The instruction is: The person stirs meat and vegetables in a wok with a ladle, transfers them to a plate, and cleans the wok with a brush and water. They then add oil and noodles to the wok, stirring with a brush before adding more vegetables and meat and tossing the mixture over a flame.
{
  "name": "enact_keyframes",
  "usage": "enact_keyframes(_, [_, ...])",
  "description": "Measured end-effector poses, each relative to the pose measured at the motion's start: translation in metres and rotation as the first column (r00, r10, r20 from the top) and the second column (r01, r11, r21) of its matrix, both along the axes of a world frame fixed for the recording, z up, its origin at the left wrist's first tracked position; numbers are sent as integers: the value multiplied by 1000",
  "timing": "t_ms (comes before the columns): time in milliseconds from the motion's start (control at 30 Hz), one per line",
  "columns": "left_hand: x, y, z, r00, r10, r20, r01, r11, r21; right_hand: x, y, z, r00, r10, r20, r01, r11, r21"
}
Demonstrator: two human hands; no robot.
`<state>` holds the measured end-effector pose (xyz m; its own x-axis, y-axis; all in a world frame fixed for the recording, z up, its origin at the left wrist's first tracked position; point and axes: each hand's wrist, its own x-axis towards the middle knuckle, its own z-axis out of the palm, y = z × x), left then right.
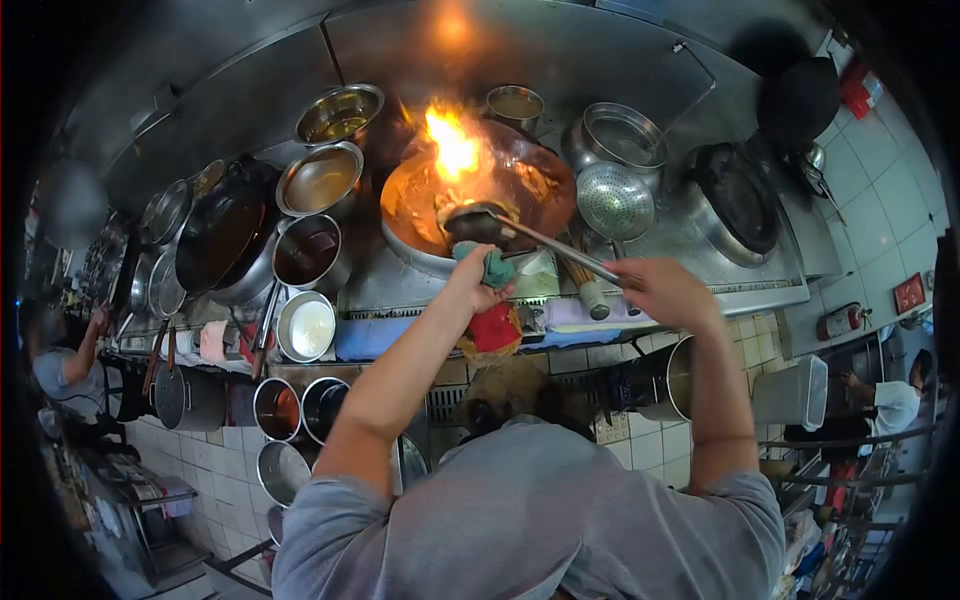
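Note:
A large wok (545, 205) sits on the stove, with flames (455, 150) rising from its back left part and food (535, 180) inside. My left hand (478, 275) is closed round a green cloth (485, 260) at the wok's front rim. In my right hand (665, 290) is the handle of a long metal ladle (560, 248), whose dark bowl is over the front of the wok. Whatever the cloth covers is hidden. A perforated strainer (615, 200) lies just right of the wok.
Metal bowls (320, 180) and a pot of white contents (306, 327) stand left. A second wok (225, 240) is farther left, another dark one (740, 200) at right. Tall pots (283, 472) stand below the counter. Other people (75, 365) are at both far sides.

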<state>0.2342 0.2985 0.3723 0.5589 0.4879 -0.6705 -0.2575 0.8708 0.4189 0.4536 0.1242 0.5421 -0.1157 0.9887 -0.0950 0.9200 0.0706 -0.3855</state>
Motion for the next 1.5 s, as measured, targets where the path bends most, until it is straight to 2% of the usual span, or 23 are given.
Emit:
enact_keyframes(100, [2,-1,-74,999,48,-17,-48,999,9,-19,44,-50,996,-86,-37,87,996,35])
enact_keyframes(167, [-1,-23,-90,998,54,-32,-55,998,-21,-30,55,-65,962,-268,-51,271,958,90])
enact_keyframes(233, [-4,-33,-105,999,34,-33,-39,986,-160,-31,48,-70,964,-249,-89,260,954,151])
enact_keyframes(300, [2,-36,-63,992,97,-77,-103,991,-81,-27,37,-69,967,-225,-121,246,946,213])
enact_keyframes(367, [12,-10,-49,957,276,-84,-276,961,11,-28,7,-58,949,-228,-219,258,959,120])
enact_keyframes(400, [14,6,-53,957,280,-74,-282,959,-13,-29,-9,-48,948,-230,-221,258,960,111])
enact_keyframes(467, [19,35,-54,961,264,-81,-263,965,22,-26,-29,-25,955,-270,-127,268,963,-32])
enact_keyframes(533, [19,50,-64,962,266,-67,-265,964,33,-14,-38,-32,965,-263,-27,262,965,-21])
enact_keyframes(567, [20,57,-70,963,262,-56,-260,965,46,-7,-39,-37,963,-260,70,262,965,-10])
enact_keyframes(633, [16,57,-75,967,246,-58,-246,969,16,5,-22,-64,976,-209,59,207,978,30])
enact_keyframes(700, [12,46,-57,941,334,49,-328,939,-105,5,13,-98,934,-296,201,302,953,0])
enact_keyframes(833, [8,49,-56,938,313,151,-289,944,-161,-40,92,-162,925,-339,170,336,941,46])
enact_keyframes(1033, [15,77,-82,968,232,94,-213,961,-177,-26,56,-115,972,-175,159,186,981,-60])
enact_keyframes(1067, [15,82,-91,973,229,39,-223,968,-116,-26,47,-106,971,-178,157,190,980,-63])
enact_keyframes(1100, [15,86,-99,974,226,-11,-226,973,-52,-27,36,-98,969,-197,149,197,980,18])
enact_keyframes(1133, [13,85,-109,970,237,57,-235,971,-46,-26,24,-90,966,-214,142,202,975,96])
enact_keyframes(1200, [7,54,-80,962,262,83,-255,963,-84,-11,-5,-68,984,-150,92,144,987,70])
enact_keyframes(1267, [-11,4,-32,960,272,69,-260,954,-148,-1,-38,-5,981,-152,-122,142,986,-88])
enact_keyframes(1333, [-24,-32,16,966,258,11,-251,949,-189,14,-66,46,981,-169,-99,149,971,-185])
enact_keyframes(1367, [-22,-32,21,966,258,7,-252,949,-189,13,-66,55,980,-169,-103,148,971,-187])
enact_keyframes(1433, [-15,-24,27,964,266,27,-256,949,-185,14,-60,68,967,-254,-1,235,898,-371])
enact_keyframes(1467, [-7,-12,20,963,271,9,-265,948,-178,16,-50,48,980,-182,-76,156,950,-270])
enact_keyframes(1500, [-2,3,-1,970,239,35,-232,961,-148,16,-34,24,990,-133,-38,123,972,-199])
